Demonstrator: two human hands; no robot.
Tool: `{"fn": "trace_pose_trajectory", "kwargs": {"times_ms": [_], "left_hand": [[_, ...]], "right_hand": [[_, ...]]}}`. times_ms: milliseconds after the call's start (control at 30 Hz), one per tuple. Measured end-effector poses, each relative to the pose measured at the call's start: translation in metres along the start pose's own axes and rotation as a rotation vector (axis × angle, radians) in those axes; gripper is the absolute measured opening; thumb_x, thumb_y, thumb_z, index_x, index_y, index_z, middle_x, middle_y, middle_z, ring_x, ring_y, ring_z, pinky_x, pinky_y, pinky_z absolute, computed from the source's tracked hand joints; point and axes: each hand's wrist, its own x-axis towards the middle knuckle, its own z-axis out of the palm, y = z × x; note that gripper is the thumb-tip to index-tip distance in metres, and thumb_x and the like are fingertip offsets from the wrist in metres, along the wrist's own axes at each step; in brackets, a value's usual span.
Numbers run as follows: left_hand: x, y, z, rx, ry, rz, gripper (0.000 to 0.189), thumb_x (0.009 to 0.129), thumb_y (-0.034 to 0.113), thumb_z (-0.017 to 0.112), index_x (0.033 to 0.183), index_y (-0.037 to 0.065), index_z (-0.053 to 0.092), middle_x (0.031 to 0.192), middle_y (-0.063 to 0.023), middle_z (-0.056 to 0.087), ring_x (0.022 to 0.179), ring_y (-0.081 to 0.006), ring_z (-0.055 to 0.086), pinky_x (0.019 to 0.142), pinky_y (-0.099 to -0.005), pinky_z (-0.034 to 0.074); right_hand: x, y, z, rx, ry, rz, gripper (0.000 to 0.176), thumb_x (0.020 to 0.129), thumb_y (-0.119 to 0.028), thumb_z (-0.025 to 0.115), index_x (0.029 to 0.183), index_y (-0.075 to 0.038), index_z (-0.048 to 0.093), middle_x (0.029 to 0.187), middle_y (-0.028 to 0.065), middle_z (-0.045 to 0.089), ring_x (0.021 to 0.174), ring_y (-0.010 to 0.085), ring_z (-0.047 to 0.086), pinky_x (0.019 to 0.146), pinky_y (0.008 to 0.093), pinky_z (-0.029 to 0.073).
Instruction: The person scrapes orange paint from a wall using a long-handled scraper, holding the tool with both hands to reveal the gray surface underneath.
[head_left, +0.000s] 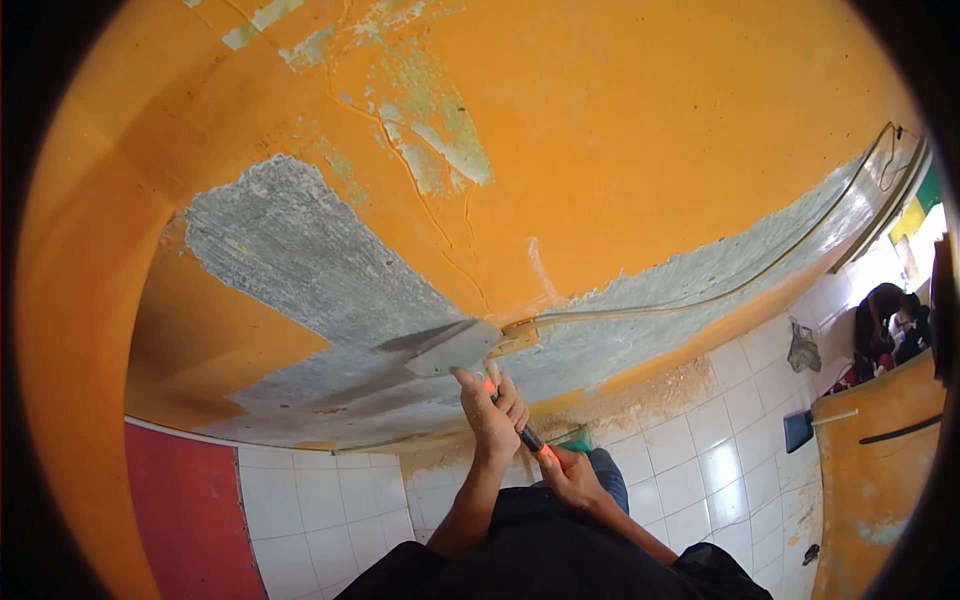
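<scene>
A long-handled scraper (530,437) with a black and orange handle slants up from my body toward the wall. Its wide grey blade (455,347) lies against the wall, over a bare grey strip (310,250) where the orange paint is off. My left hand (492,412) wraps round the handle just below the blade. Lower down, near my body, my right hand (575,480) is closed on the handle's orange end. Beside the blade, a patch of orange paint (520,342) remains close to a thin cable (640,312).
The cable runs right along the wall. White tiles (665,445) cover the floor, with paint dust along the wall's foot. A red panel (190,500) is at left. At right are a blue dustpan (798,430), a plastic bag (803,347) and another person (880,320).
</scene>
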Motion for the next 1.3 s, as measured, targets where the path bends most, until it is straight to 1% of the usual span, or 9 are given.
{"fn": "trace_pose_trajectory", "kwargs": {"times_ms": [100, 300, 400, 633, 833, 933, 1033, 1133, 1300], "left_hand": [[0.003, -0.002, -0.005, 0.023, -0.011, 0.015, 0.061, 0.085, 0.076, 0.034, 0.078, 0.016, 0.036, 0.052, 0.0063, 0.025, 0.038, -0.0056, 0.024, 0.035, -0.0226, 0.02], [0.001, 0.011, 0.002, -0.037, -0.005, 0.002, 0.06, 0.082, 0.078, 0.036, 0.078, 0.018, 0.038, 0.049, 0.0076, 0.022, 0.037, -0.005, 0.019, 0.034, -0.0221, 0.017], [0.0, -0.003, -0.004, 0.014, -0.009, -0.029, 0.059, 0.083, 0.077, 0.035, 0.078, 0.018, 0.038, 0.049, 0.0076, 0.023, 0.037, -0.0049, 0.02, 0.034, -0.0221, 0.017], [0.001, 0.0, -0.004, 0.027, -0.033, -0.01, 0.059, 0.086, 0.075, 0.033, 0.08, 0.016, 0.037, 0.052, 0.0059, 0.027, 0.038, -0.0056, 0.023, 0.035, -0.0227, 0.02], [0.0, 0.007, -0.001, 0.025, -0.031, 0.03, 0.057, 0.087, 0.074, 0.033, 0.078, 0.018, 0.038, 0.05, 0.0077, 0.023, 0.037, -0.0049, 0.02, 0.034, -0.0225, 0.017], [-0.002, 0.008, 0.0, 0.007, -0.015, -0.02, 0.057, 0.087, 0.074, 0.031, 0.078, 0.018, 0.038, 0.05, 0.0077, 0.023, 0.037, -0.0048, 0.02, 0.034, -0.0223, 0.018], [-0.004, 0.021, 0.005, -0.031, -0.038, -0.034, 0.058, 0.086, 0.074, 0.034, 0.079, 0.017, 0.037, 0.051, 0.0065, 0.025, 0.038, -0.0055, 0.022, 0.034, -0.0229, 0.02], [-0.004, 0.01, -0.004, -0.015, -0.016, -0.096, 0.058, 0.086, 0.075, 0.033, 0.08, 0.017, 0.037, 0.052, 0.0064, 0.025, 0.038, -0.0056, 0.022, 0.035, -0.0227, 0.02], [-0.006, 0.017, 0.002, -0.021, -0.018, -0.033, 0.059, 0.086, 0.075, 0.032, 0.08, 0.017, 0.038, 0.051, 0.0064, 0.024, 0.038, -0.0057, 0.021, 0.034, -0.0224, 0.02]], "right_hand": [[0.002, 0.0, -0.001, -0.053, -0.047, 0.079, 0.047, 0.093, -0.044, 0.051, 0.079, 0.0, 0.057, 0.054, 0.0136, 0.05, 0.049, 0.0235, 0.05, 0.051, 0.0402, 0.041], [0.002, -0.015, -0.005, -0.063, -0.071, 0.072, 0.045, 0.094, -0.043, 0.05, 0.085, -0.001, 0.06, 0.054, 0.0128, 0.05, 0.048, 0.024, 0.051, 0.052, 0.0385, 0.042], [-0.002, 0.0, 0.005, -0.002, -0.021, 0.008, 0.044, 0.094, -0.043, 0.05, 0.086, -0.002, 0.061, 0.053, 0.0119, 0.049, 0.048, 0.0228, 0.05, 0.051, 0.0377, 0.042], [-0.003, 0.0, 0.001, -0.023, -0.056, 0.026, 0.043, 0.095, -0.043, 0.05, 0.087, -0.002, 0.061, 0.054, 0.0114, 0.049, 0.048, 0.022, 0.049, 0.051, 0.0373, 0.042], [-0.002, -0.017, -0.001, -0.042, -0.044, 0.064, 0.046, 0.095, -0.043, 0.05, 0.078, -0.001, 0.058, 0.052, 0.0103, 0.049, 0.048, 0.0199, 0.048, 0.051, 0.0364, 0.041], [-0.004, -0.014, 0.002, 0.042, -0.033, 0.041, 0.044, 0.095, -0.042, 0.051, 0.081, -0.001, 0.058, 0.055, 0.0082, 0.05, 0.051, 0.0182, 0.048, 0.053, 0.0347, 0.041], [-0.009, -0.019, -0.003, 0.008, -0.143, 0.092, 0.041, 0.095, -0.04, 0.051, 0.086, -0.001, 0.059, 0.059, 0.0063, 0.052, 0.054, 0.0164, 0.048, 0.054, 0.0332, 0.041], [-0.017, -0.02, 0.005, 0.114, -0.081, 0.069, 0.04, 0.096, -0.039, 0.05, 0.087, -0.001, 0.058, 0.06, 0.0052, 0.052, 0.054, 0.0154, 0.048, 0.053, 0.0334, 0.041], [-0.006, -0.019, -0.004, 0.011, -0.101, 0.049, 0.037, 0.097, -0.036, 0.05, 0.087, -0.002, 0.059, 0.055, 0.0066, 0.05, 0.049, 0.0166, 0.048, 0.052, 0.0344, 0.041]]}}
